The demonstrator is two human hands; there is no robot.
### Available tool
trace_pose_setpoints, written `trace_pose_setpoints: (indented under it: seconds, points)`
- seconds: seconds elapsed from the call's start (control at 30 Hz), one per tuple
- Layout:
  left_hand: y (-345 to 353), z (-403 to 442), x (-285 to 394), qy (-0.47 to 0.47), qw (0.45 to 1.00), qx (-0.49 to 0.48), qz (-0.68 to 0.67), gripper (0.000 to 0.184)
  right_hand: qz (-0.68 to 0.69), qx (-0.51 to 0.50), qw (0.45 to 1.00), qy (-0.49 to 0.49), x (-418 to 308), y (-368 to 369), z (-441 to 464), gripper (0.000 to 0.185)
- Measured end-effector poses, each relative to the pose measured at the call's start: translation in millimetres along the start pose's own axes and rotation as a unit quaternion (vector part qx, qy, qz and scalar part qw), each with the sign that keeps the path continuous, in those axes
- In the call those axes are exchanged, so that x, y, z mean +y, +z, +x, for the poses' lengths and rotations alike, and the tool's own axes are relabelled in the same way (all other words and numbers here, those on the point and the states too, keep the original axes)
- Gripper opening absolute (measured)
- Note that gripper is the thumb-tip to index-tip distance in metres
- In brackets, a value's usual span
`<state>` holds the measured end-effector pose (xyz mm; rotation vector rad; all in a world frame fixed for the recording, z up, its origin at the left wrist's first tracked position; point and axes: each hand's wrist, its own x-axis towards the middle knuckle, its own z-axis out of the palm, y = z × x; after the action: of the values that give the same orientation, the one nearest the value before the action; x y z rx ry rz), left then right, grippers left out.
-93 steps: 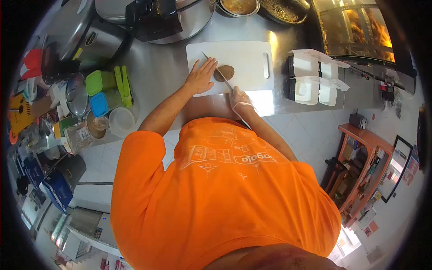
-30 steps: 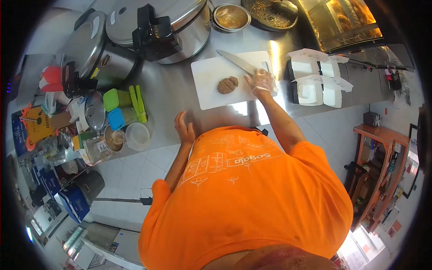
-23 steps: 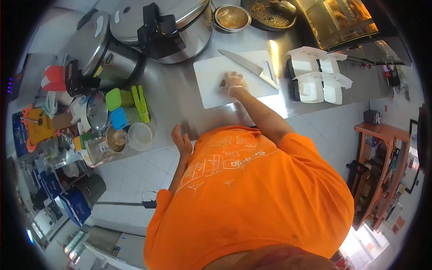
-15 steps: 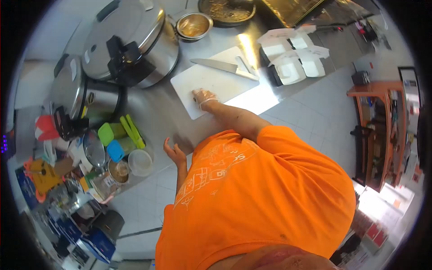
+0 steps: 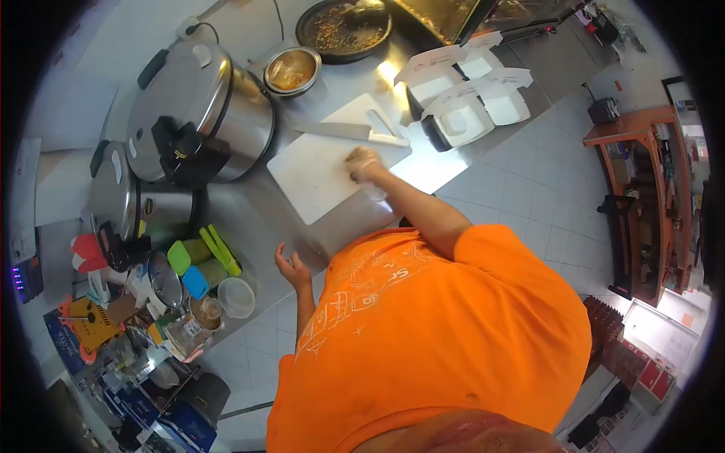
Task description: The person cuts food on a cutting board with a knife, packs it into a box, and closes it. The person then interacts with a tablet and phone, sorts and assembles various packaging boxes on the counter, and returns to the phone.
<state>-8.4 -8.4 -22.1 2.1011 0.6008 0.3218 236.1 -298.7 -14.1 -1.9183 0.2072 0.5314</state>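
My right hand [image 5: 364,164], in a clear plastic glove, is over the near side of a white cutting board [image 5: 306,181]. Its fingers are curled in, and whatever they may hold is hidden. Just beyond it a large knife [image 5: 336,130] lies across the board, its white handle pointing right. Bare and raised, my left hand [image 5: 293,268] is beside the counter's front edge with fingers apart, holding nothing. Close to that hand is a round clear plastic tub [image 5: 236,297].
Two large steel cookers [image 5: 249,113] stand at the left, near a bowl of orange-brown food [image 5: 291,70] and a dark round pan [image 5: 343,34]. Open white takeaway boxes [image 5: 461,121] sit right of the board. Lidded containers [image 5: 180,258] crowd the left end.
My right hand has moved across the board towards the knife handle, its fingers now more curled. My left hand stays raised and open. The whole view has shifted slightly.
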Motion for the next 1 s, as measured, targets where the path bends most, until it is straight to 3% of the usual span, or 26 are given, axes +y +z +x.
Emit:
trace_pose_setpoints:
  seconds: [0.07, 0.1, 0.13, 0.23, 0.37, 0.4, 0.43, 0.53, 0.6, 0.67, 0.73, 0.77, 0.83, 0.9, 0.93, 0.97, 1.0]
  points:
    - [31, -5, 17, -0.003, 0.999, -0.021, -0.041, 0.04, 0.183, 0.073, 0.976, 0.088, 3, -90, -20, 0.037]
    - [50, -10, 28, -0.005, 0.998, -0.03, -0.062, 0.039, 0.246, 0.148, 0.957, -0.028, 37, -131, -14, 0.038]
    - [72, -13, 45, 0.005, 0.997, -0.058, -0.058, 0.038, 0.237, 0.195, 0.952, 0.026, 53, -182, -9, 0.039]
    - [159, -18, 114, 0.044, 0.986, -0.154, -0.051, 0.033, 0.294, 0.295, 0.909, 0.008, 106, -295, 15, 0.04]
    - [312, -24, 204, 0.083, 0.954, -0.271, -0.1, 0.033, 0.269, 0.168, 0.948, 0.028, 199, -350, 88, 0.045]
    - [354, -24, 219, 0.081, 0.945, -0.294, -0.123, 0.036, 0.352, 0.134, 0.924, 0.07, 189, -351, 73, 0.047]
    - [392, -24, 238, 0.046, 0.949, -0.293, -0.108, 0.038, 0.31, 0.126, 0.942, -0.005, 193, -354, 69, 0.053]
    - [472, -21, 289, -0.066, 0.959, -0.276, 0.002, 0.044, 0.25, 0.086, 0.964, 0.012, 173, -380, 10, 0.056]
    - [498, -23, 295, -0.095, 0.958, -0.256, 0.087, 0.045, 0.263, 0.086, 0.96, 0.043, 101, -409, -73, 0.055]
    - [526, -18, 272, -0.071, 0.955, -0.236, 0.166, 0.045, 0.307, 0.067, 0.948, 0.044, 84, -439, -117, 0.055]
    - [515, -23, 281, -0.068, 0.986, -0.145, 0.043, 0.043, 0.289, 0.157, 0.944, -0.005, 119, -467, -147, 0.053]
    - [505, -29, 282, -0.065, 0.993, -0.101, -0.02, 0.042, 0.258, 0.237, 0.936, 0.016, 143, -479, -161, 0.051]
    - [488, -19, 252, 0.025, 0.995, -0.101, -0.013, 0.041, 0.218, 0.359, 0.905, 0.07, 218, -496, -191, 0.048]
    - [490, -2, 165, 0.172, 0.984, -0.019, 0.028, 0.039, 0.218, 0.435, 0.866, 0.119, 304, -495, -236, 0.047]
    - [471, 0, 161, 0.123, 0.992, -0.019, 0.036, 0.029, 0.262, 0.457, 0.832, 0.174, 360, -486, -259, 0.05]
    - [456, 14, 131, 0.196, 0.973, -0.053, 0.112, 0.03, 0.251, 0.493, 0.812, 0.184, 428, -461, -286, 0.055]
    - [441, 19, 148, -0.017, 0.973, -0.103, -0.206, 0.035, 0.293, 0.512, 0.778, 0.216, 482, -435, -315, 0.058]
